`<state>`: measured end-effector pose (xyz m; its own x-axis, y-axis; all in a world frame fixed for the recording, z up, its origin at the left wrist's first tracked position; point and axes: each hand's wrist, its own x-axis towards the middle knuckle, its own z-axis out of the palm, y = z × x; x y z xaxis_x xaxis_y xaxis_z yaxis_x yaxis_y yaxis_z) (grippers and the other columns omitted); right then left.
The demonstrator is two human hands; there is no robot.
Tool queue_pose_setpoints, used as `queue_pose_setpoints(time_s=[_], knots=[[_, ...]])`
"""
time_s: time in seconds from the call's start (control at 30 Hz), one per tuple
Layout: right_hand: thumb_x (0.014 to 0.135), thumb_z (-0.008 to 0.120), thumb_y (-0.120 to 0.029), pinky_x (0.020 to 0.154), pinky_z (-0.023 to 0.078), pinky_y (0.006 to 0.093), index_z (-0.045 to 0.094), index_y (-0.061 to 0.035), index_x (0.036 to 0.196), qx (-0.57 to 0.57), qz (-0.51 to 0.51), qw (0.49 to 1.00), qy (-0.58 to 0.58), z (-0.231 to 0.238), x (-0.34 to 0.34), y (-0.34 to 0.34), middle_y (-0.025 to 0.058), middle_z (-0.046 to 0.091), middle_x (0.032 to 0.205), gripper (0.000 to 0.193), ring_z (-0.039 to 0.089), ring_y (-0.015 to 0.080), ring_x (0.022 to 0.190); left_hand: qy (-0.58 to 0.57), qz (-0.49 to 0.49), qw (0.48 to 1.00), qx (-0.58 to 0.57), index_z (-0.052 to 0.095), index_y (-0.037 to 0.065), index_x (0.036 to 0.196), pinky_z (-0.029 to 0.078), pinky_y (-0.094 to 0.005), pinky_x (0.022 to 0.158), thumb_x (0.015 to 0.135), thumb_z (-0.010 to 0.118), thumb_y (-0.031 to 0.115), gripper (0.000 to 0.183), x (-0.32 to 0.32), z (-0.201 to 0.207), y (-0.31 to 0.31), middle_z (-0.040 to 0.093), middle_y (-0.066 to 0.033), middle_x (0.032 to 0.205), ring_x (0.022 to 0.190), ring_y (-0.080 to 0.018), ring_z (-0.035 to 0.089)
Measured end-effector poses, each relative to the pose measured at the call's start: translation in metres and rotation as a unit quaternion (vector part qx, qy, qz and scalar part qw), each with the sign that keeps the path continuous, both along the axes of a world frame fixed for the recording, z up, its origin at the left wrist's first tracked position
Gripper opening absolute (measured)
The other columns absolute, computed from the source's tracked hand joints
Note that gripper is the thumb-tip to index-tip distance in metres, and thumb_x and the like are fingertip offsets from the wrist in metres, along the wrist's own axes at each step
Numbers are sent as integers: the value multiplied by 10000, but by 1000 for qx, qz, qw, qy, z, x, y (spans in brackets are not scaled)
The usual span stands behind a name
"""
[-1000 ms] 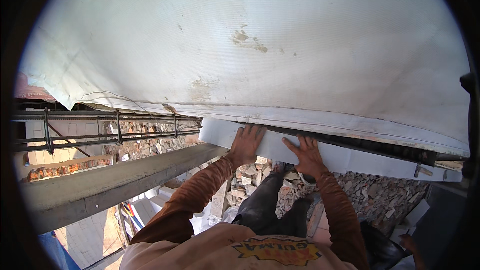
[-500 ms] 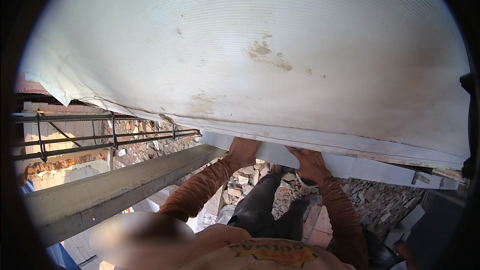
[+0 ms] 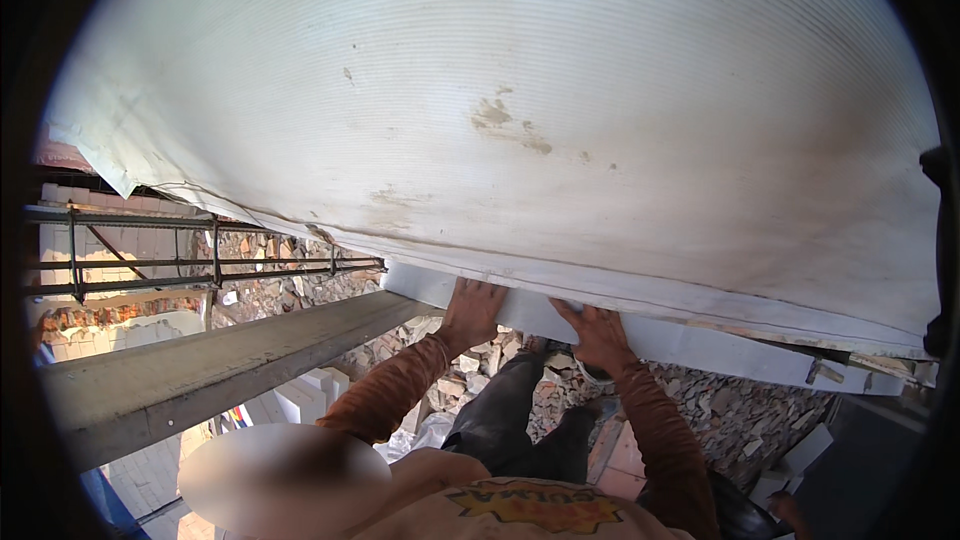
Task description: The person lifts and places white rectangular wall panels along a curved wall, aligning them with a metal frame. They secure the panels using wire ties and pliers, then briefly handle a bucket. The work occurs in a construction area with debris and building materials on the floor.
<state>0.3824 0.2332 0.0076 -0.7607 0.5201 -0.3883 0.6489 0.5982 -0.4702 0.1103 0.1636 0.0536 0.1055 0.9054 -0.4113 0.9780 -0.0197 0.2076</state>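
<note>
A large white ribbed sheet with brown smears fills the upper view. Along its lower edge runs a light grey strip. My left hand lies on this strip with its fingers stretched toward the sheet. To its right, my right hand touches the same strip, thumb apart from the fingers. Both hands are open, neither wrapped round anything. Brown sleeves cover both forearms. At the strip's right end is a small metal piece.
Rebar tied with stirrups runs in from the left. Below it, a concrete beam slants toward the strip. Broken brick rubble covers the ground around my legs. Another person's hand seems to show at the lower right.
My hands have slid slightly back from the sheet's edge, so more of the fingers shows. The view has shifted a little; the sheet's right edge sits lower.
</note>
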Motion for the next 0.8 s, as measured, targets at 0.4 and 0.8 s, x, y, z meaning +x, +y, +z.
queue_pose_setpoints(time_s=[0.4, 0.8], knots=[[610, 841, -99, 1055, 302, 555, 311, -311, 1555, 89, 21, 995, 40, 42, -20, 8, 235, 380, 1432, 1104, 406, 420, 1248, -558, 634, 522, -119, 621, 78, 1224, 452, -414, 951, 939, 561, 231, 328, 72, -99, -133, 603, -93, 1223, 1128, -261, 579], [581, 853, -119, 1088, 267, 545, 365, -292, 1535, 122, 38, 991, 26, 32, -24, -1, 236, 361, 1423, 1085, 368, 428, 1284, -759, 631, 81, 136, 369, 59, 1467, 266, -467, 1130, 961, 402, 656, 784, 107, -219, -68, 472, -111, 1353, 1236, -293, 437]])
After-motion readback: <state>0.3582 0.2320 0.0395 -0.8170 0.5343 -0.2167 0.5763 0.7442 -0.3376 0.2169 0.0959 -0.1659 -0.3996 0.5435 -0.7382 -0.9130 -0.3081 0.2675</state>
